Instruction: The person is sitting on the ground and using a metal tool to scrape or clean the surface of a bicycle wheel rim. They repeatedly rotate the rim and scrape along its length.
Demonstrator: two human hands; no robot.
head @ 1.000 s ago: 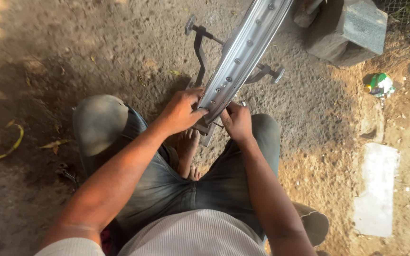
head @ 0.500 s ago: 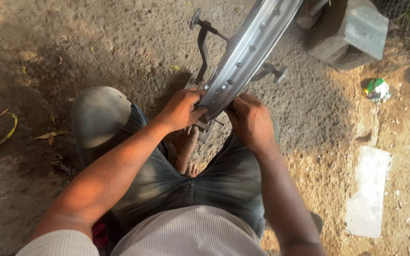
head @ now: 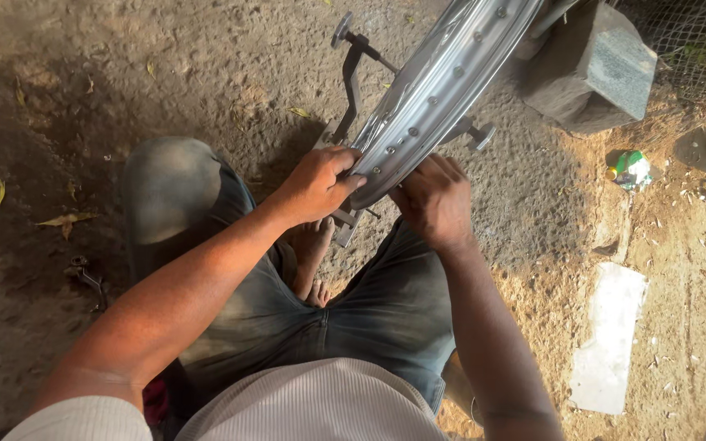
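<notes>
Both arms reach forward over the knees. The left hand (head: 316, 186) curls its fingers over the shiny wheel rim (head: 435, 90). The right hand (head: 433, 200) presses the rim's other side, fingers apparently closed on it, though hidden.

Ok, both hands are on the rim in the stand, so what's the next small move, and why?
Probably turn the rim slightly in the stand to bring the next spoke hole toward you. The left hand and right hand both grip its near end, and a row of holes runs up along the rim.
</notes>
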